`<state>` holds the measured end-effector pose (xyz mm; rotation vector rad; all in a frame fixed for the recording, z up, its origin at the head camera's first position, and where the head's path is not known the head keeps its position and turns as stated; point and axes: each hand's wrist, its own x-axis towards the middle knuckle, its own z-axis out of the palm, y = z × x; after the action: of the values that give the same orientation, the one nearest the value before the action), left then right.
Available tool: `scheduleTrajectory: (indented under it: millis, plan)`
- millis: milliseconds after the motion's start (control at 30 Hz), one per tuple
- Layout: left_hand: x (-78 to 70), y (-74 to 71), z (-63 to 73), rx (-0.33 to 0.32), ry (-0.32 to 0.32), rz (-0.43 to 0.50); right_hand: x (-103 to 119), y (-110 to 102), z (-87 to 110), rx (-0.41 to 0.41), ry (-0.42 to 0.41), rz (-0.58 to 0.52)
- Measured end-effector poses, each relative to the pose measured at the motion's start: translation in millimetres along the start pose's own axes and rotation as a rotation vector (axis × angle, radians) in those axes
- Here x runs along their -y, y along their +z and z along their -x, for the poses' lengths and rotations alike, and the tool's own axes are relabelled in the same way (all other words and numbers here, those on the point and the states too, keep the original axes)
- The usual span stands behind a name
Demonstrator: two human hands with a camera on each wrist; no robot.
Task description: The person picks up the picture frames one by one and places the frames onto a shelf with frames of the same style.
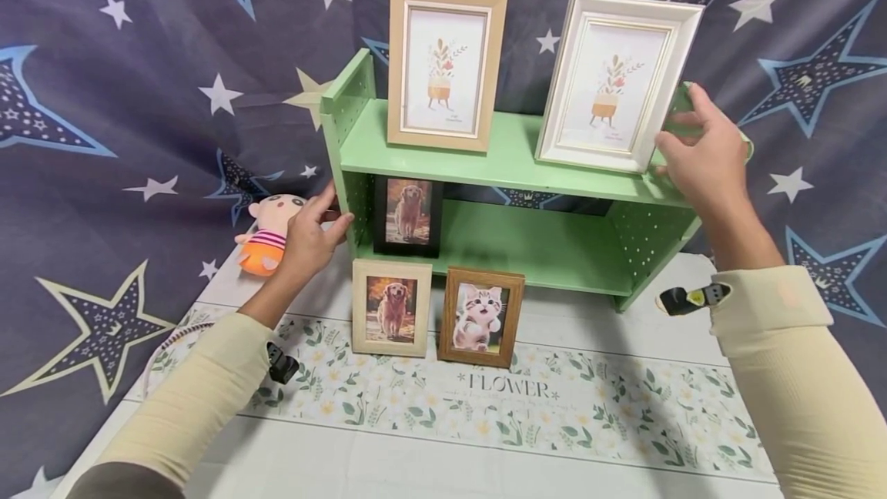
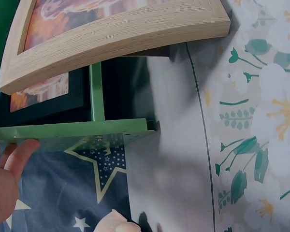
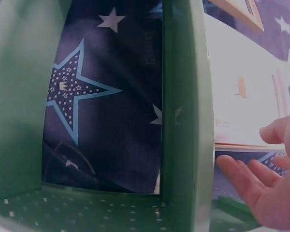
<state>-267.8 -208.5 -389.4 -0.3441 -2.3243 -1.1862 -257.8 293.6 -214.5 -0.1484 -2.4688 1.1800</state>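
Note:
A green two-tier shelf (image 1: 540, 241) stands on the table. My left hand (image 1: 313, 233) touches the outside of its left side panel, fingers fairly straight. On the upper tier, a white photo frame (image 1: 620, 162) leans slightly at the right, and a light wooden photo frame (image 1: 443, 143) stands at the left. My right hand (image 1: 708, 151) is beside the white frame's right edge, thumb and fingers spread apart. In the right wrist view, a gap shows between those fingers (image 3: 241, 179) and the frame. A black photo frame (image 1: 407, 214) with a dog picture stands on the lower tier.
Before the shelf stand a cream photo frame (image 1: 391, 346) with a dog picture and a brown photo frame (image 1: 480, 359) with a cat picture. Left of the shelf sits a plush doll (image 1: 266, 233). A floral table runner (image 1: 554, 422) crosses the table; a star-patterned curtain (image 1: 173, 237) hangs behind.

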Motion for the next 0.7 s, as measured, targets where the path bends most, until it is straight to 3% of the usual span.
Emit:
scheduleTrajectory:
  millis: [167, 333, 467, 700]
  plan:
    - [-0.9, -0.4, -0.6, 0.003, -0.009, 0.0, -6.7, 0.5, 22.6, -0.112, -0.146, 0.118]
    - [0.1, 0.7, -0.5, 0.001, -0.007, 0.001, -18.0, 4.6, 44.8, -0.196, -0.199, 0.044]
    - [0.8, 1.5, 0.6, 0.012, -0.019, 0.008, -27.4, 7.7, 63.6, -0.192, -0.248, -0.05]
    - [-1.9, -0.5, 0.5, 0.029, -0.033, 0.041, -45.4, 18.9, 94.4, -0.113, -0.42, -0.091]
